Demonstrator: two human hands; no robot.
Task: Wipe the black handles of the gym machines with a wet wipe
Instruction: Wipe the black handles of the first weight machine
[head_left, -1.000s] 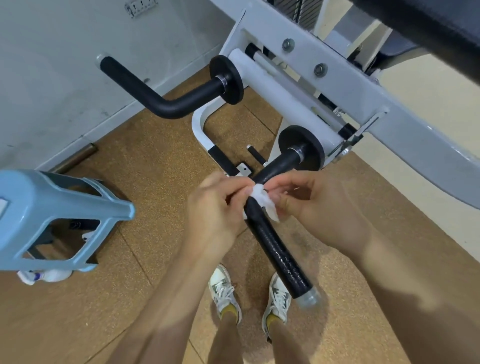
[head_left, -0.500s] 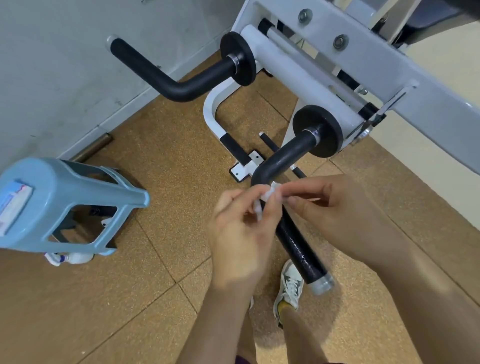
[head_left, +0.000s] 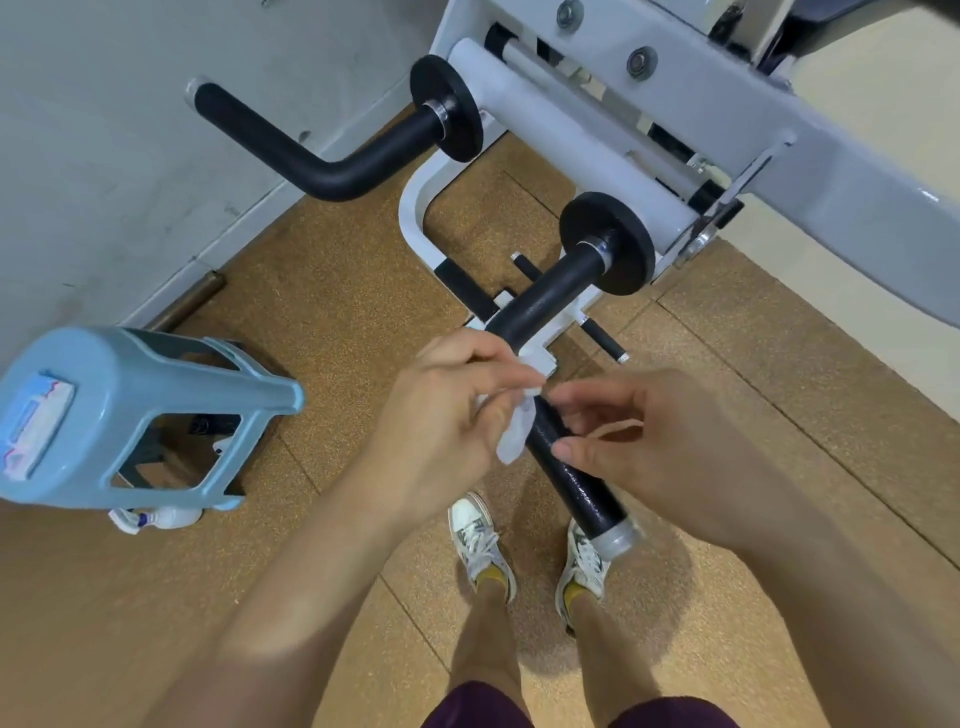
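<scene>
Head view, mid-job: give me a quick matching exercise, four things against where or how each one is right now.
1. wet wipe
2. near handle
3. far handle
4. stool

A. light blue, at the left
B. pinched in the left hand
C. close to the wall, untouched
D. directly under the wipe

Pairs: 1-B, 2-D, 3-C, 4-A.
</scene>
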